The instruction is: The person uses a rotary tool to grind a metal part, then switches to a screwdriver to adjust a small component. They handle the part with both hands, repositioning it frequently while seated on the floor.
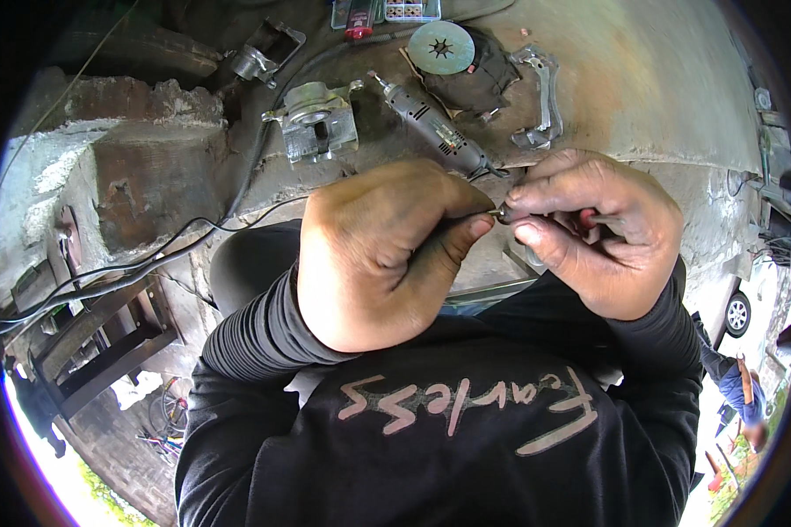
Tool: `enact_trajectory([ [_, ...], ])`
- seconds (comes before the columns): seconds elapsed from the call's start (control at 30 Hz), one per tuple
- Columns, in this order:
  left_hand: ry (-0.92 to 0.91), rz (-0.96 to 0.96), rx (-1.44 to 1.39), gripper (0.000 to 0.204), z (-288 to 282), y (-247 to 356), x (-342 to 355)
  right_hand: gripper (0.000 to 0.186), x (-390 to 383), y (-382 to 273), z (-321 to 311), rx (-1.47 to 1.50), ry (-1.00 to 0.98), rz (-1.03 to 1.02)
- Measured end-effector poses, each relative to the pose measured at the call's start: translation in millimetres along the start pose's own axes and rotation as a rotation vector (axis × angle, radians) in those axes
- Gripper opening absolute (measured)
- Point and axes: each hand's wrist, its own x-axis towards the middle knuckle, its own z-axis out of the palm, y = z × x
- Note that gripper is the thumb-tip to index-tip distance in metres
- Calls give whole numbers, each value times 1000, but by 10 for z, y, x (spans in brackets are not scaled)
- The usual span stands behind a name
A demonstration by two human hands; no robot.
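Note:
My left hand (378, 255) and my right hand (611, 233) meet in front of my chest, fingertips nearly touching. Both pinch a tiny dark piece (502, 214) with a brass-coloured bit, too small to name. Something red (587, 220) shows between the curled fingers of my right hand; most of it is hidden. Just beyond my hands lies a grey rotary tool (435, 127), its collet end pointing away to the left. To its left sits a metal brake caliper (318, 123), and on the right a caliper bracket (543, 97).
A pale green slotted disc (441, 48) rests on a dark cloth bundle (492, 83). Farther back are a compartment box (413, 10) and another metal bracket (268, 57). Black cables (163, 263) run along the left. At far right a person (740, 391) is near a car wheel (737, 314).

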Motion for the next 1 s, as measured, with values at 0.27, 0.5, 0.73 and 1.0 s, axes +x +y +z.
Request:
enact_trajectory([
  [0.27, 52, 98, 50, 16, -2, -9, -39, 13, -25, 65, 205, 45, 130, -53],
  [0.5, 39, 111, 88, 21, 7, -34, -90, 12, -28, 100, 283, 61, 134, -60],
  [0.73, 2, 58, 84, 16, 15, -30, -74, 13, -4, 110, 218, 5, 87, -100],
  [1.0, 35, 121, 156, 13, -47, -37, 40, 18, -27, -54, 38, 159, 108, 159],
])
